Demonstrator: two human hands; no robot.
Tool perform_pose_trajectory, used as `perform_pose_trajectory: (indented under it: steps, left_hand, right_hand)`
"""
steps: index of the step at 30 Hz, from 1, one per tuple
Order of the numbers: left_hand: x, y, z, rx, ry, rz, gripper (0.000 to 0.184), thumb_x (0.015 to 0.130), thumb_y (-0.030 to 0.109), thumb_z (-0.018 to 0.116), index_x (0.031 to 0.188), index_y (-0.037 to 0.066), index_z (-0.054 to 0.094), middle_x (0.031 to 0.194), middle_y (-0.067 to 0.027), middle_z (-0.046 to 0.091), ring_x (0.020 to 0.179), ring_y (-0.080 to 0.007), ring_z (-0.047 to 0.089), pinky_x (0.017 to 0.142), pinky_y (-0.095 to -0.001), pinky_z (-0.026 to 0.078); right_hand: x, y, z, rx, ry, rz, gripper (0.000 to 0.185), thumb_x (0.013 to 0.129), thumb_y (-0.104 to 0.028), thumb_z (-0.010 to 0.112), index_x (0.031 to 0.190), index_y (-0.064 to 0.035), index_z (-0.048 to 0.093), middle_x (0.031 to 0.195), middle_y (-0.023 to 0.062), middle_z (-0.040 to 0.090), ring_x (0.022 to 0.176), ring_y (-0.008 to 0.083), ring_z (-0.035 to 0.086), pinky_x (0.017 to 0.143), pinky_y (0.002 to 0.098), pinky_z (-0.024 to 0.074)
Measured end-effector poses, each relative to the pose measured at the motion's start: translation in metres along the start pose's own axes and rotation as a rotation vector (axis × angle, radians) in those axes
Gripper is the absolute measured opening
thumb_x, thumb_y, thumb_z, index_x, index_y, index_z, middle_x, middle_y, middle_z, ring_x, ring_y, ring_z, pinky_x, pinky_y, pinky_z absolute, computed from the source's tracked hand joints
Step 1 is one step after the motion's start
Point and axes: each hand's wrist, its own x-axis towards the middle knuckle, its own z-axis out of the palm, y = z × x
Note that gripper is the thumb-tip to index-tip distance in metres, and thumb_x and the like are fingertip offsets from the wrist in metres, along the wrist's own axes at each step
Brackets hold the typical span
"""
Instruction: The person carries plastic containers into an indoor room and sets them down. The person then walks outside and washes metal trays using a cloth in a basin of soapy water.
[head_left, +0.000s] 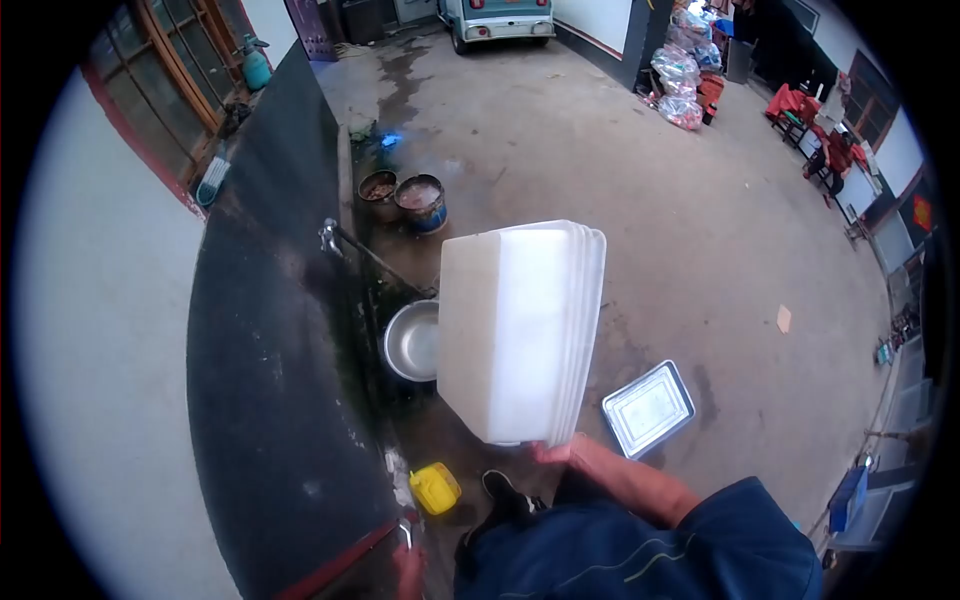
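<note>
A stack of nested white plastic tubs [525,330] is tipped on its side in the middle of the view, rims to the right. My right hand [556,452] is closed on its near lower edge by the rims. Low at the left, my left hand [408,568] is beside a small metal fitting [405,530], which looks like a tap, at the dark wall; its fingers are too small and blurred to read. Partly behind the tubs sits a round metal basin [410,340]. A yellow plastic container [435,487] stands near my foot.
A metal tray [648,408] lies on the concrete to the right. Two buckets [421,205] [378,187] stand farther along the dark low wall [270,330], past a wall tap [330,238]. Bagged bottles [680,85] and a parked vehicle [495,20] are at the back.
</note>
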Motion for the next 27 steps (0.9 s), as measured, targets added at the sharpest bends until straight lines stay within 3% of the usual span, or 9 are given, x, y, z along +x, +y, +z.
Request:
perform_pose_trajectory:
  steps: [2, 6, 15, 18, 20, 21, 23, 25, 27]
  left_hand:
    - [0.01, 0.003, -0.002, -0.062, -0.019, 0.017, 0.008, 0.082, 0.008, 0.059, 0.076, 0.003, 0.056, 0.06, -0.0055, 0.056, 0.047, -0.0131, 0.053, 0.04, -0.0277, 0.04]
    - [0.019, -0.008, -0.009, -0.111, -0.067, 0.032, 0.009, 0.083, 0.008, 0.058, 0.075, 0.003, 0.056, 0.061, -0.0055, 0.056, 0.047, -0.0131, 0.053, 0.04, -0.0276, 0.04]
    - [0.072, -0.011, -0.022, 0.192, -0.172, 0.116, 0.007, 0.082, 0.008, 0.06, 0.078, 0.004, 0.056, 0.06, -0.0083, 0.056, 0.046, -0.0157, 0.054, 0.04, -0.0293, 0.042]
    - [0.096, -0.006, -0.029, 0.216, -0.227, 0.038, 0.007, 0.083, 0.008, 0.059, 0.081, 0.005, 0.053, 0.06, -0.0078, 0.055, 0.046, -0.0158, 0.053, 0.039, -0.0292, 0.042]
    - [0.14, -0.004, -0.045, -0.066, -0.729, -0.265, 0.007, 0.086, 0.008, 0.057, 0.086, 0.006, 0.05, 0.061, -0.0068, 0.054, 0.046, -0.016, 0.051, 0.038, -0.0288, 0.041]
    - [0.135, 0.003, -0.039, -0.03, -0.743, -0.266, 0.007, 0.086, 0.008, 0.057, 0.086, 0.006, 0.05, 0.061, -0.0068, 0.054, 0.046, -0.016, 0.051, 0.038, -0.0288, 0.041]
    - [0.102, 0.034, -0.023, 0.095, -0.28, -0.013, 0.008, 0.087, 0.007, 0.056, 0.089, 0.006, 0.048, 0.062, -0.006, 0.053, 0.046, -0.016, 0.05, 0.038, -0.0283, 0.04]
    - [0.096, 0.06, -0.017, 0.098, -0.301, 0.017, 0.006, 0.086, 0.005, 0.056, 0.088, 0.005, 0.05, 0.062, -0.0058, 0.053, 0.047, -0.0145, 0.051, 0.038, -0.0269, 0.04]
    - [0.077, 0.085, -0.008, 0.092, -0.323, 0.038, 0.004, 0.085, 0.003, 0.056, 0.087, 0.003, 0.053, 0.062, -0.0055, 0.053, 0.048, -0.013, 0.052, 0.039, -0.0255, 0.039]
  right_hand:
    - [0.004, -0.001, 0.003, 0.14, -0.046, 0.063, 0.033, 0.092, -0.032, 0.048, 0.102, -0.0022, 0.058, 0.083, 0.0114, 0.06, 0.071, 0.0245, 0.057, 0.059, 0.0295, 0.0538]
    - [-0.006, 0.016, 0.015, 0.135, -0.109, 0.026, 0.033, 0.092, -0.032, 0.048, 0.102, -0.001, 0.057, 0.083, 0.012, 0.059, 0.071, 0.0247, 0.058, 0.059, 0.0303, 0.0541]
    - [-0.009, 0.038, 0.0, 0.152, -0.156, -0.203, 0.034, 0.092, -0.032, 0.049, 0.103, -0.0012, 0.057, 0.087, 0.0135, 0.062, 0.074, 0.0265, 0.061, 0.063, 0.0335, 0.0561]
    - [-0.021, 0.046, -0.001, 0.145, -0.101, -0.379, 0.028, 0.092, -0.026, 0.05, 0.103, -0.0024, 0.058, 0.09, 0.0143, 0.063, 0.077, 0.027, 0.063, 0.065, 0.0345, 0.0573]
    - [-0.03, 0.043, -0.011, 0.095, 0.1, -0.587, 0.027, 0.09, -0.025, 0.051, 0.103, -0.0017, 0.058, 0.096, 0.0142, 0.062, 0.083, 0.0273, 0.063, 0.068, 0.0367, 0.0557]
    - [-0.038, 0.042, -0.013, 0.118, 0.095, -0.616, 0.027, 0.09, -0.025, 0.051, 0.103, -0.0017, 0.058, 0.096, 0.0142, 0.062, 0.083, 0.0273, 0.063, 0.068, 0.0367, 0.0557]
    - [-0.053, 0.04, -0.011, 0.127, 0.42, -0.806, 0.03, 0.085, -0.013, 0.05, 0.112, -0.0007, 0.054, 0.106, 0.0165, 0.061, 0.095, 0.0308, 0.063, 0.082, 0.0441, 0.0544]
    - [-0.08, 0.037, -0.007, 0.224, 0.561, -0.866, 0.042, 0.078, -0.007, 0.046, 0.12, -0.0003, 0.048, 0.112, 0.0176, 0.059, 0.101, 0.033, 0.061, 0.091, 0.0479, 0.0502]
    - [-0.112, 0.032, -0.037, 0.198, 0.728, -0.904, 0.049, 0.073, -0.006, 0.047, 0.121, -0.0004, 0.045, 0.114, 0.0185, 0.058, 0.103, 0.034, 0.06, 0.088, 0.0499, 0.0525]
